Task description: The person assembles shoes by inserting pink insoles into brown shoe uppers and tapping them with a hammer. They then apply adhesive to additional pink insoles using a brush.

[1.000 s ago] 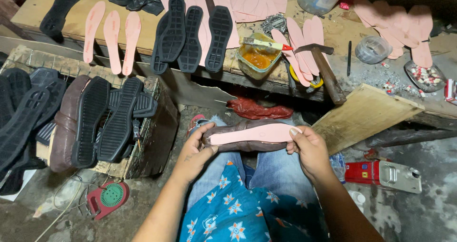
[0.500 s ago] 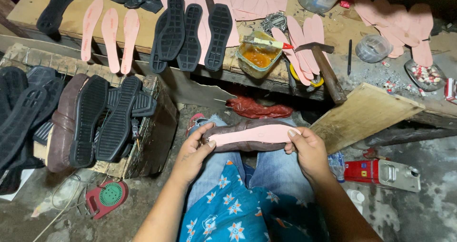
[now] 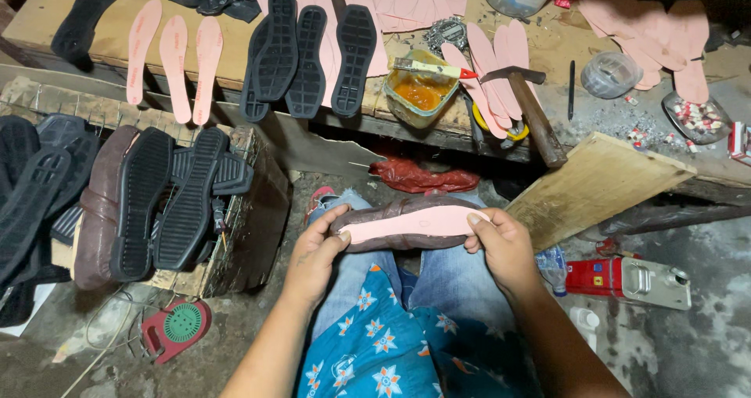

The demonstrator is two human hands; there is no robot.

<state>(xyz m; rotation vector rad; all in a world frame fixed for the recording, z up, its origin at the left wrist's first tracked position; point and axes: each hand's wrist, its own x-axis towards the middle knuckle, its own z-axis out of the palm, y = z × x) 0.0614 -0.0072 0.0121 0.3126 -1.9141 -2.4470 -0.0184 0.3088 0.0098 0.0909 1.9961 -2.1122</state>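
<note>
A brown shoe upper (image 3: 407, 208) lies sole-side up across my knees, with a pink insole (image 3: 415, 223) laid on its bottom. My left hand (image 3: 317, 253) grips the left end, thumb pressing on the insole. My right hand (image 3: 504, 245) holds the right end, fingers curled over the edge of the insole.
The workbench (image 3: 47, 14) ahead carries pink insoles (image 3: 176, 54), black outsoles (image 3: 305, 50), a tin of orange glue with a brush (image 3: 418, 93), a hammer (image 3: 528, 104) and a plastic cup (image 3: 610, 73). A crate (image 3: 258, 210) of shoes and soles stands left; a wooden board (image 3: 598, 183) leans right.
Both hands have stayed on the shoe; the fingers shifted slightly along the insole edges. Nothing else has moved.
</note>
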